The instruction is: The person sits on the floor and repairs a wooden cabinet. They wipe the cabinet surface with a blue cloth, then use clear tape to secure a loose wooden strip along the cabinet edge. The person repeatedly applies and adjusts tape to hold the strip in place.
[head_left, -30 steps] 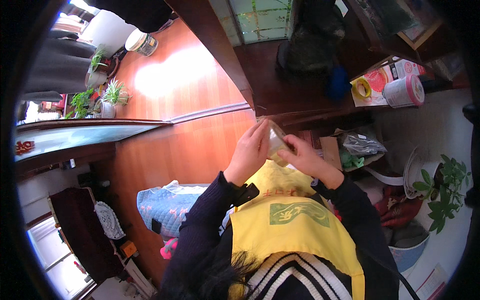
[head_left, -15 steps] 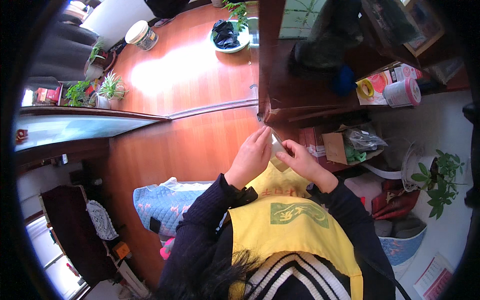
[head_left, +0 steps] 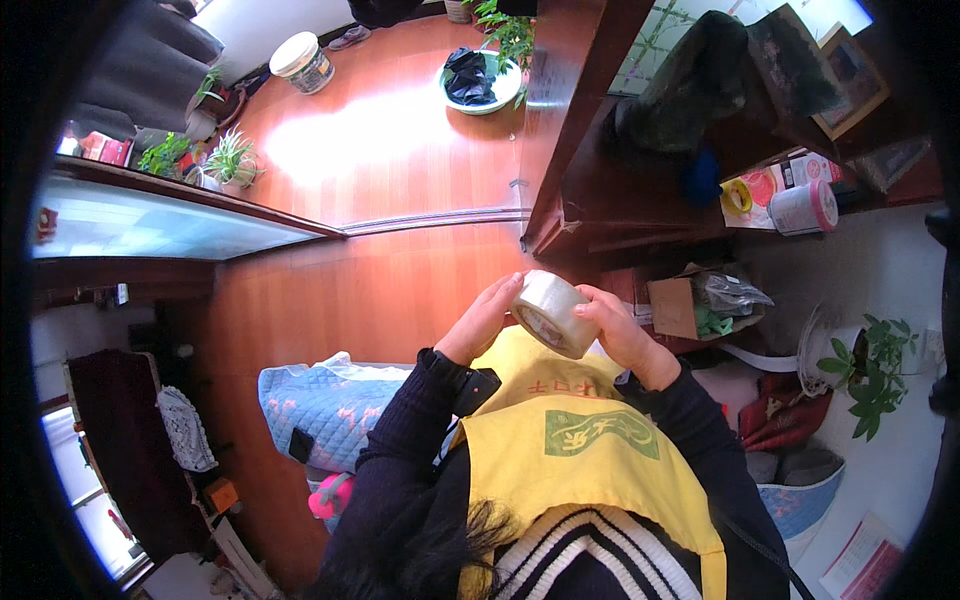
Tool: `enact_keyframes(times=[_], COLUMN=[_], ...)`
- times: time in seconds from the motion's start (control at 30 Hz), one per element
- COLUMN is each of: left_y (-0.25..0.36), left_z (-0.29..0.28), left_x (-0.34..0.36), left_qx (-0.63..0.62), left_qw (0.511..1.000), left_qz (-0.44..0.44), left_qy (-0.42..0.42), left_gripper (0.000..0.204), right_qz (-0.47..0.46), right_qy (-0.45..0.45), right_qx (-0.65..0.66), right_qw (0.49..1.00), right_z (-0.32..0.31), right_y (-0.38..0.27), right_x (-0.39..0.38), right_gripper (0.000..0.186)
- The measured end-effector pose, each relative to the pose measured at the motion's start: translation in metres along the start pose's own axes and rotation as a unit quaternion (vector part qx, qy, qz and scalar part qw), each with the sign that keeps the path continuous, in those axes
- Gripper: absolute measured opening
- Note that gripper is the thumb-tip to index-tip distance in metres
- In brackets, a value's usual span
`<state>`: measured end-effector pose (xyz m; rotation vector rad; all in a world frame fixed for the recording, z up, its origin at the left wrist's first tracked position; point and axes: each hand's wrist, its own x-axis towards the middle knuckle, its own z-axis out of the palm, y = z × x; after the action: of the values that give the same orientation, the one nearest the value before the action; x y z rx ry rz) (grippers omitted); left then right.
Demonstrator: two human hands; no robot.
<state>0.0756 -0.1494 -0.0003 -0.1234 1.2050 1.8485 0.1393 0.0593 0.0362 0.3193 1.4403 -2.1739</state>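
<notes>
A wide roll of clear packing tape [head_left: 558,300] is held in front of my yellow apron [head_left: 600,430], tilted so its rim and part of the core show. My left hand [head_left: 484,322] holds it at its left edge, the fingers partly behind the roll. On the other side my right hand [head_left: 622,338] grips it, thumb on the near face and fingers along the top edge. The loose end of the tape cannot be made out.
To the right, a cardboard box [head_left: 672,308] holds plastic bags, beside a potted plant [head_left: 880,370]. A dark wooden cabinet [head_left: 620,215] stands ahead right. A blue quilted cover [head_left: 325,405] lies at left. Further off are a white bucket [head_left: 303,65] and a basin [head_left: 482,98].
The tape roll has turned, so more of its side and core now show. My left hand has shifted down and left, and my fingers cover less of the roll.
</notes>
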Motion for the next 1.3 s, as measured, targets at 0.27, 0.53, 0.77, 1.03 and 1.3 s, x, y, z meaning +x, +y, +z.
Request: enact_keyframes(times=[0.27,0.53,0.77,1.03,1.3], left_y=[-0.001,-0.004,-0.004,0.001,0.009], left_z=[0.033,0.08,0.106,0.114,0.114], left_x=[0.018,0.057,0.068,0.066,0.049], left_qx=[0.071,0.29,0.445,0.484,0.471], left_qw=[0.997,0.957,0.885,0.851,0.861], left_qz=[-0.028,0.002,0.128,0.182,0.174], left_qy=[0.009,0.005,0.055,0.089,0.079], left_gripper=[0.048,0.042,0.036,0.031,0.03], right_qz=[-0.003,-0.016,-0.039,-0.062,-0.053], right_qy=[0.039,0.097,0.086,0.067,0.084], right_qx=[-0.004,-0.024,-0.047,-0.196,-0.231], right_qw=[0.999,0.995,0.994,0.976,0.968], right_z=[-0.043,-0.088,-0.108,-0.111,-0.104], right_y=[0.014,0.009,0.005,0.002,0.002], right_x=[-0.012,-0.043,-0.049,-0.039,-0.027], right_gripper=[0.035,0.024,0.022,0.02,0.025])
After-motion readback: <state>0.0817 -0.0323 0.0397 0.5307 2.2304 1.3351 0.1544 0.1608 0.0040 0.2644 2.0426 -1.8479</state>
